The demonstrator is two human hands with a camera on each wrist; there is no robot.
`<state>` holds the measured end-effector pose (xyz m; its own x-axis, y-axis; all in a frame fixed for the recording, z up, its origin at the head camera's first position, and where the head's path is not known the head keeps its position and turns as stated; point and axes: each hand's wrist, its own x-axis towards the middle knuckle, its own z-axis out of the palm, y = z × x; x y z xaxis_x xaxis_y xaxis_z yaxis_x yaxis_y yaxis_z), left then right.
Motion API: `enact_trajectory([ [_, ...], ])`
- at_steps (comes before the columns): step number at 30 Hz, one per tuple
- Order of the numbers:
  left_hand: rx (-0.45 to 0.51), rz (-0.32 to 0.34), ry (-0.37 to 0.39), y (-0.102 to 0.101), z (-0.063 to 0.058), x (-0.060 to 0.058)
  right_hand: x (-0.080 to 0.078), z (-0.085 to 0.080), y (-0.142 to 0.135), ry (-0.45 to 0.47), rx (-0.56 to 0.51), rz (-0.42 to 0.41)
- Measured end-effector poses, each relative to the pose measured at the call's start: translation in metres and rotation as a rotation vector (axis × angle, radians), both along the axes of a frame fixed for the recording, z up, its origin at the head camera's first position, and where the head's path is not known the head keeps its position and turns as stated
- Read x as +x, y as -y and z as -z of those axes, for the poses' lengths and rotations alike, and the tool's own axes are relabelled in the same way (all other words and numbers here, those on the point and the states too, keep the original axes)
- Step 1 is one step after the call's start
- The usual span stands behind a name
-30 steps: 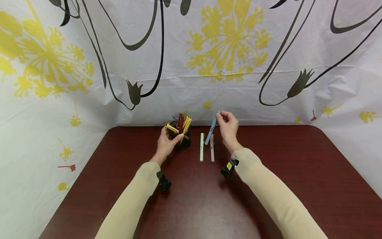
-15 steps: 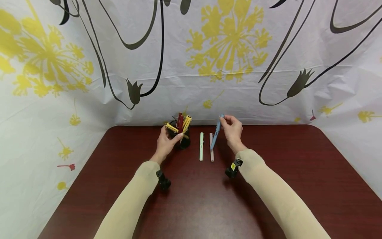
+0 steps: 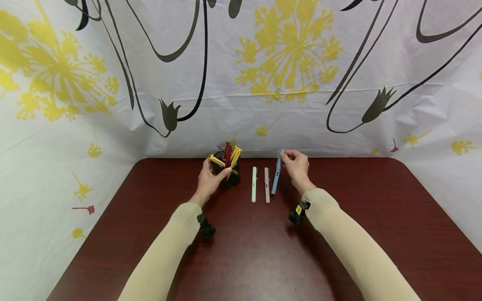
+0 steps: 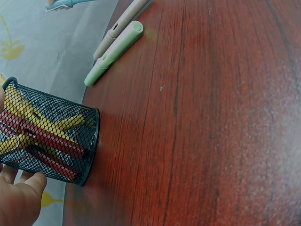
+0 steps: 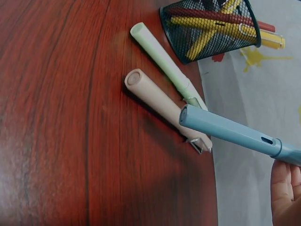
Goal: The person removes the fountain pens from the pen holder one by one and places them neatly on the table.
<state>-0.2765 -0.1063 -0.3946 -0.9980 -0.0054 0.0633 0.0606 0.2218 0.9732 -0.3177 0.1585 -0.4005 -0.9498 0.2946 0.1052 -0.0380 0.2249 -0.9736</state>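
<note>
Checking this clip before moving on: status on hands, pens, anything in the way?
Left hand grips mesh cup. Right hand pinches blue pen, slanted. Green pen, pink pen to its left; no obstruction seen.

Blue pen (image 5: 230, 129) looks smooth plastic, cup (image 4: 56, 103) metal mesh — table (image 4: 211, 117) glossy wood.

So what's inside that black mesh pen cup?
Inside the black mesh pen cup, yellow pens and dark red pens lean across one another. They partly cover each other, so an exact count can't be seen.
</note>
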Motion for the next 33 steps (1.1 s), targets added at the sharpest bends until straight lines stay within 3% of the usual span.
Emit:
enact_trajectory([
  [7,0.001,0.0,0.002,0.001,0.002,0.0,0.0,0.005,-0.004,0.046,0.106,0.009],
  [21,0.008,0.006,-0.006,0.001,0.003,-0.004,-0.006,0.018,-0.011,0.146,0.08,-0.062],
  [28,0.03,-0.007,-0.016,0.006,0.033,-0.026,-0.007,0.021,-0.01,0.178,0.097,-0.058],
  [33,0.004,-0.027,-0.028,0.006,0.037,-0.027,-0.008,0.023,-0.008,0.209,0.102,-0.062],
])
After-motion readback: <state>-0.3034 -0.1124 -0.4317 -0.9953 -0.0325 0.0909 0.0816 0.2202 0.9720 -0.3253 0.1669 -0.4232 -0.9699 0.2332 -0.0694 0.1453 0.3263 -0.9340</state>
